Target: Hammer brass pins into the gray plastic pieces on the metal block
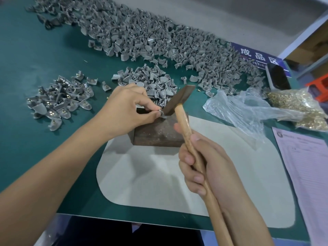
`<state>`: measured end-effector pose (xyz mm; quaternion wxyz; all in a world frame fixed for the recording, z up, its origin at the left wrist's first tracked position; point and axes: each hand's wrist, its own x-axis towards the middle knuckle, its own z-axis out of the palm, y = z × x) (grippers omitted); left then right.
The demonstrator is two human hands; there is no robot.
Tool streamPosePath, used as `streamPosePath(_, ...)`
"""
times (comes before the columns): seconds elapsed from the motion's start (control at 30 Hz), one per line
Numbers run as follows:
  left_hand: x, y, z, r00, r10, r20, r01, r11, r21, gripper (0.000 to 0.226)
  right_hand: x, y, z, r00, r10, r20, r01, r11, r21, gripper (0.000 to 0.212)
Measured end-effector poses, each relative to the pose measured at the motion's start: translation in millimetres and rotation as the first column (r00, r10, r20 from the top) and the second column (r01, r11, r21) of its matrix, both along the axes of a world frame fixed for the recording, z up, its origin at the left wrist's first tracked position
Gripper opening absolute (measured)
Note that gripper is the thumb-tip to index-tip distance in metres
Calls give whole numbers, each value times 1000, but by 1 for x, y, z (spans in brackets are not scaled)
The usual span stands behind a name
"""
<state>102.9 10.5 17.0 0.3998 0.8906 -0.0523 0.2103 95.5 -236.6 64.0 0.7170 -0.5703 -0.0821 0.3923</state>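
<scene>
A dark metal block (156, 132) stands on a pale mat (159, 178) in the middle of the green table. My left hand (127, 107) pinches a small gray plastic piece (162, 113) on the block's top, thumb and forefinger curled round it. My right hand (204, 162) grips the wooden handle of a hammer (177, 100), whose dark steel head sits right at the piece. The brass pin is hidden by my fingers and the hammer head.
A small heap of gray pieces (150, 82) lies just behind the block, a long bank of them (159, 39) farther back. Pieces with brass pins (60, 100) are piled left. A plastic bag of brass pins (298, 107), a blue sign (255, 55) and paper forms (305, 166) lie right.
</scene>
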Motion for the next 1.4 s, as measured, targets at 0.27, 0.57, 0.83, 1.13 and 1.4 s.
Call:
streamPosePath(0.27,0,0,-1,1000,4,-3,-4,1000,-6,5,1,2,-4,1000,23,-10,-22,999,40,38)
streamPosePath(0.57,1,1,-2,1000,22,21,-23,999,23,4,5,2,-7,996,-15,-91,21,997,71,41)
streamPosePath(0.83,-1,3,-1,1000,24,16,-25,998,64,8,5,0,0,995,11,-100,-2,996,93,42)
streamPosePath(1.13,-4,-3,1,1000,27,-3,-26,999,33,10,-5,0,1,998,12,64,-11,1000,-16,37)
streamPosePath(1.4,-4,-4,3,999,41,-28,-41,999,17,12,-7,7,8,990,25,135,-12,995,-98,34)
